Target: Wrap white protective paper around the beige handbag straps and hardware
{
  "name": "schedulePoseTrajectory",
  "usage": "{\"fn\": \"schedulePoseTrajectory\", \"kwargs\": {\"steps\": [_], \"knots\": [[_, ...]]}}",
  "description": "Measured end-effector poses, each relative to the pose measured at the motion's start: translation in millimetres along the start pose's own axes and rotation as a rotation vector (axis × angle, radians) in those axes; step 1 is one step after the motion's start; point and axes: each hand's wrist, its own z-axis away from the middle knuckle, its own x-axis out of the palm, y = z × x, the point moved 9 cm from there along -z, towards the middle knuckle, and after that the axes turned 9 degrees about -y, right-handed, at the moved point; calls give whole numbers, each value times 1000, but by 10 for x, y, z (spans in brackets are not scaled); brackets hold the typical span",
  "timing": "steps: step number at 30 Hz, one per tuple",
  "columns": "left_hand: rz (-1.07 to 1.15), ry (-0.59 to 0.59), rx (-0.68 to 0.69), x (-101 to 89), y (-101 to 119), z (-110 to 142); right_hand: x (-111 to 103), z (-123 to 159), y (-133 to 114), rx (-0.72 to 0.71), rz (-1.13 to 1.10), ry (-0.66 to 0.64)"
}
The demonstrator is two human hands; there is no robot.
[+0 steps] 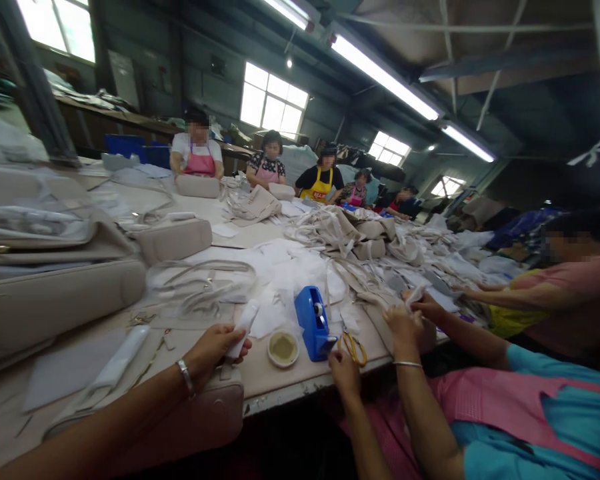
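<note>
My left hand (214, 352), a metal bracelet on its wrist, is closed on a short white wrapped strip (243, 328) above a beige bag (207, 417) at the table's near edge. My right hand (344, 375) is at the table edge, fingers curled onto the yellow handles of a pair of scissors (355, 348), just right of a blue tape dispenser (312, 321). A small round tub of paste (283, 347) stands between my hands.
A co-worker in teal with a pink apron (520, 413) sits close on my right, both hands (410, 317) on a white strip. Beige bags (50, 300), straps and white wrapping cover the long table (275, 380). Several other seated people work along the far side.
</note>
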Motion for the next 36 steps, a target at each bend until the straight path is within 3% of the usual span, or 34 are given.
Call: {"fn": "schedulePoseTrajectory", "kwargs": {"steps": [3,5,10,13,20,24,28,30,36], "knots": [[-23,2,-5,31,-2,9,25,169,-177,-39,140,-14],[-43,13,-6,42,-8,-3,191,326,-504,-147,159,-79],[-85,25,23,65,36,-5,1140,862,-1560,-441,-65,-537],[-120,-36,55,129,119,31,1498,1017,-1886,-540,-31,-627],[-128,-36,54,116,217,167,1604,1025,-2001,-723,284,-554],[-45,-75,36,135,202,197,1625,968,-2037,-670,397,-575],[-1,-40,104,65,228,156,1663,859,-1959,-537,189,-595],[69,-36,93,14,193,116,1688,816,-1863,-487,38,-546],[501,-213,-123,-18,2,49,1913,730,-1555,-434,-280,-392]]}}
